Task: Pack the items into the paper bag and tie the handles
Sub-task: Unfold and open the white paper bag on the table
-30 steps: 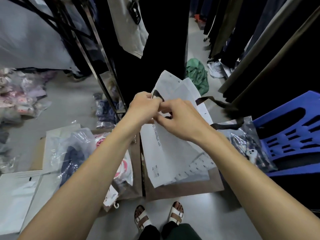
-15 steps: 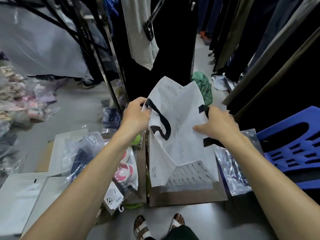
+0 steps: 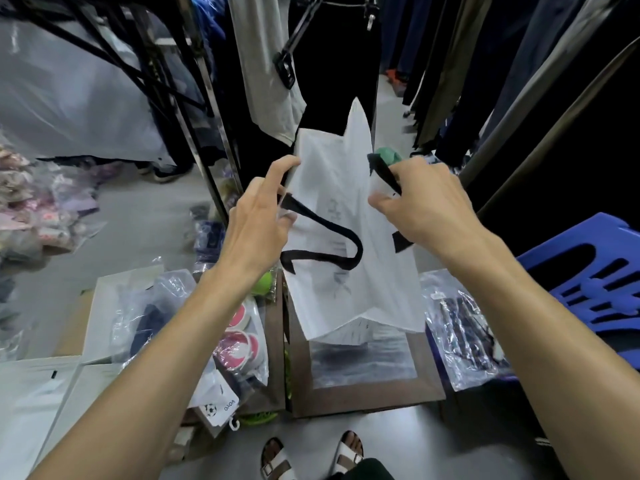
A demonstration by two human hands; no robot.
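A white paper bag with black ribbon handles stands on a brown board, its mouth pulled apart. My left hand grips the bag's left rim, where one black handle loops across the inside. My right hand grips the right rim together with the other black handle. Items in clear plastic lie beside the bag: a dark patterned packet at the right, and a navy garment packet and pink round packs at the left.
A blue plastic chair stands at the right. Clothes racks with dark hanging garments close in ahead and to the right. White flat bags lie at the lower left, wrapped goods at the far left. My sandalled feet are below.
My hands were together at the bag's top a second ago. They have moved apart, each holding one side, and the bag's mouth has spread wider and risen.
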